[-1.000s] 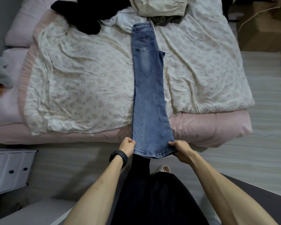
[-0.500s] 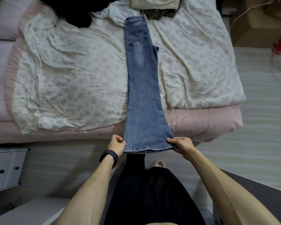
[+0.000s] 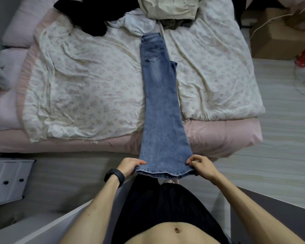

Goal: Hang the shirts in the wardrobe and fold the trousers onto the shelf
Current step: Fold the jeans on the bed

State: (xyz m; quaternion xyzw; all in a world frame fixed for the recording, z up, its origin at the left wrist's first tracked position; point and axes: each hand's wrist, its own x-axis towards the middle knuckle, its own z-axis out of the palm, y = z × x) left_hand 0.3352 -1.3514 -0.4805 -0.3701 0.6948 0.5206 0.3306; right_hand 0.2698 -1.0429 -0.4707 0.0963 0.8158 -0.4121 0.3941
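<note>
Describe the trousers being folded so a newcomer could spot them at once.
Find the bed with the floral quilt. Other clothes are heaped at its far edge; the blue jeans lie stretched flat down the middle, off the near edge. They are the only denim, flared hem pinched by the left hand and right hand.

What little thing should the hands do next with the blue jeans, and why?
Probably carry the hem up to the waistband: the jeans lie straight on the bed, and left hand and right hand each pinch a hem corner.
</note>
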